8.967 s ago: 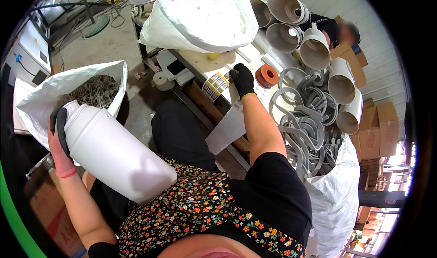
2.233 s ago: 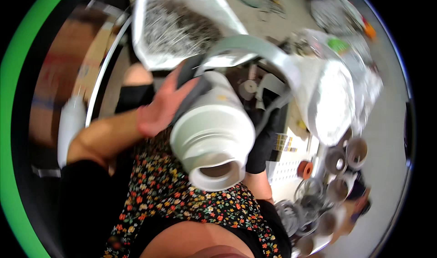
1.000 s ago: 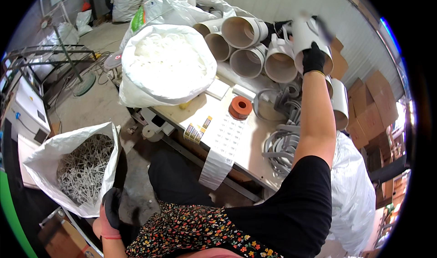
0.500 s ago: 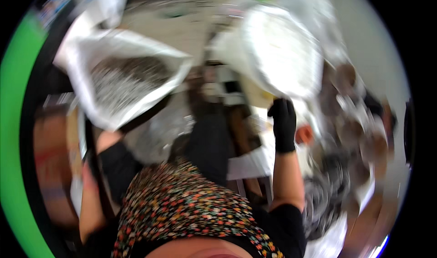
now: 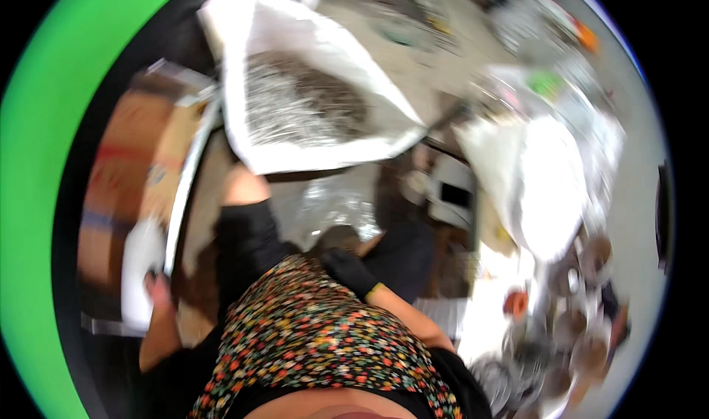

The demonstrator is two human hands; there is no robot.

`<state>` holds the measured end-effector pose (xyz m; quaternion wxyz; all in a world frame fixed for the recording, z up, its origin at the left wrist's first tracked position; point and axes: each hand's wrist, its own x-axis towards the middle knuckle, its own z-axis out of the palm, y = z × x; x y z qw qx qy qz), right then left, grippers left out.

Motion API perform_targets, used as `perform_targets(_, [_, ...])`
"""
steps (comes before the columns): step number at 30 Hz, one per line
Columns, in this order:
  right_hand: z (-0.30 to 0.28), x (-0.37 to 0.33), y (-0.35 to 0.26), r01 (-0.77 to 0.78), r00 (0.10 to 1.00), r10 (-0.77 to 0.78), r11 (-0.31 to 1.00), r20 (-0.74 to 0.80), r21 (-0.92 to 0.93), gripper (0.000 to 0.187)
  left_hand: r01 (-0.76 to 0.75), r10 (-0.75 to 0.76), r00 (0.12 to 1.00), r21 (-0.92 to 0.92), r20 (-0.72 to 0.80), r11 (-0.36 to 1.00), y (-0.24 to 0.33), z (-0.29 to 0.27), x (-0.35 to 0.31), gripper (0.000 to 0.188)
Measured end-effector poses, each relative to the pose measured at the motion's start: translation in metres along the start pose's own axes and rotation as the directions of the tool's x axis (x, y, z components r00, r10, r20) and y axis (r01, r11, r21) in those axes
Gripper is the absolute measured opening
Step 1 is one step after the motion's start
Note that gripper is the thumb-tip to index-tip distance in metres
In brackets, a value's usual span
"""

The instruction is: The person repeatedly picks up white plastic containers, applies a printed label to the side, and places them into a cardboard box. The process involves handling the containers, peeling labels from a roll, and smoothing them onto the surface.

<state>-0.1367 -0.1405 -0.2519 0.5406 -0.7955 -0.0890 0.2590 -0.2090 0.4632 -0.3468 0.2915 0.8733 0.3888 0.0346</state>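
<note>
My left hand (image 5: 158, 292) is at the far left against the edge of a tall white rounded object (image 5: 142, 275), whose kind the blur hides. The fingers there are smeared, so their grip does not show. In a black glove, my right hand (image 5: 350, 273) rests low over my lap, close to a round brownish thing (image 5: 337, 239) between my legs. Its fingers are too dark and blurred to read. Ahead of my knees stands a large open white sack (image 5: 317, 159), partly filled with thin, shiny grey pieces.
Cardboard boxes (image 5: 122, 153) stand at the left. A white bag-like container (image 5: 550, 190) is at the right, beside clear plastic wrapping (image 5: 602, 153). Several round brownish cups or rolls (image 5: 570, 326) and an orange ring (image 5: 515, 303) lie nearer. Clear plastic (image 5: 336, 208) lies before my lap.
My right hand has come away from the white container at the right and down to my lap. My left hand has come into view beside the white object. The view has swung left.
</note>
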Motion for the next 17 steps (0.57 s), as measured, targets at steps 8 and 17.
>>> perform_targets(8, [0.016, 0.019, 0.003, -0.136, 0.986, 0.122, 0.984, -0.118, -0.115, 0.04, -0.553, 0.679, 0.734, 0.59, 0.01, 0.588, 0.084, 0.006, 0.1, 0.059])
perform_targets(17, [0.04, 0.049, 0.005, -0.023, 0.992, 0.008, 0.993, -0.128, -0.117, 0.033, -0.535, 0.037, 0.835, 0.795, 0.549, 0.284, 0.159, 0.022, 0.176, 0.071])
